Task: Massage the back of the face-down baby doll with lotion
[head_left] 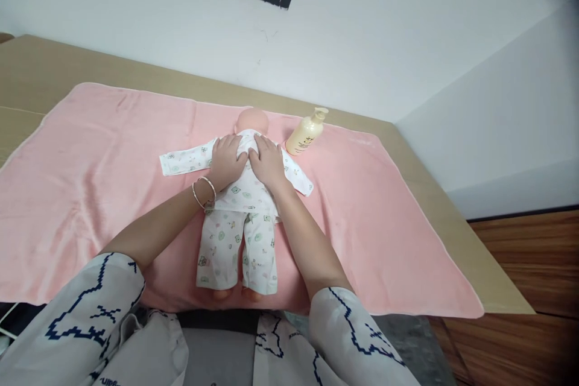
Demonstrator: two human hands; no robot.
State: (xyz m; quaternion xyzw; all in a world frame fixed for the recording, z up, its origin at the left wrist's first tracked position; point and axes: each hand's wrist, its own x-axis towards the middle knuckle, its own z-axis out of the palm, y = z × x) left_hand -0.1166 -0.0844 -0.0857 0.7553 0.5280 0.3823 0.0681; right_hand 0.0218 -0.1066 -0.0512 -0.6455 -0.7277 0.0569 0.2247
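Note:
A baby doll (pixel 244 217) in white printed pyjamas lies on a pink towel (pixel 90 181), head (pixel 252 119) away from me and feet toward me. My left hand (pixel 226 160), with bracelets on the wrist, rests flat on the doll's upper body on the left side. Beside it, my right hand (pixel 268 163) lies flat on the right side. Both palms press down on the shirt with fingers stretched toward the doll's neck, and neither hand holds anything. The doll's sleeves spread out to either side.
A cream pump bottle (pixel 306 132) lies tilted on the towel just right of the doll's head. The towel covers a wooden table (pixel 456 223) set against a white wall. Wooden floor shows at the right.

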